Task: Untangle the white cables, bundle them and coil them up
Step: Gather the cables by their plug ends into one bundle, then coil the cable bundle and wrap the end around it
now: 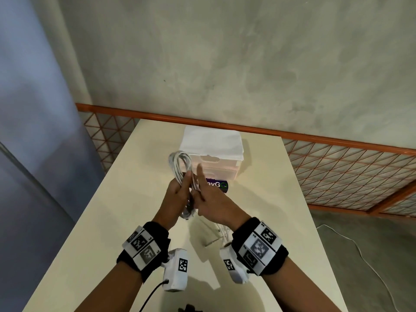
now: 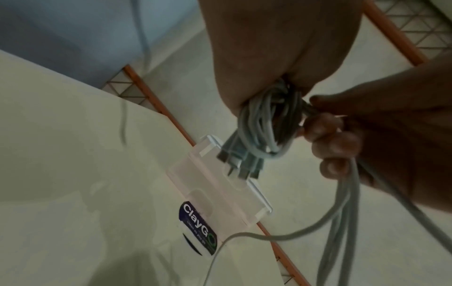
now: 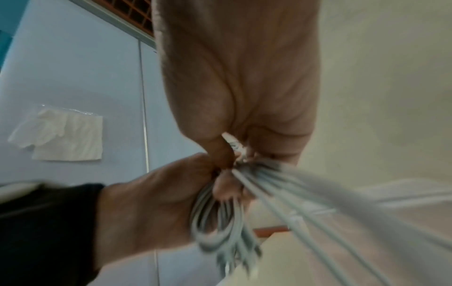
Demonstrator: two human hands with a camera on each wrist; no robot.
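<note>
Both hands hold a bundle of white cables (image 1: 180,163) above the middle of the cream table (image 1: 126,210). My left hand (image 1: 177,190) grips the coiled loops around their middle; a loop sticks up above the fist and the plug ends (image 2: 240,164) hang below it. My right hand (image 1: 206,192) touches it from the right, index finger pointing up, the other fingers (image 2: 335,135) curled round loose strands (image 2: 342,212) that trail down. In the right wrist view the left hand (image 3: 159,203) holds the loops (image 3: 215,222) and blurred strands (image 3: 305,195) stretch to the right.
A clear plastic drawer box (image 1: 221,167) with a folded white cloth (image 1: 211,143) on top stands at the table's far side, a ClayGo sticker (image 1: 217,185) in front of it. An orange mesh railing (image 1: 337,167) runs behind. Another white cable (image 1: 360,251) lies on the floor at right.
</note>
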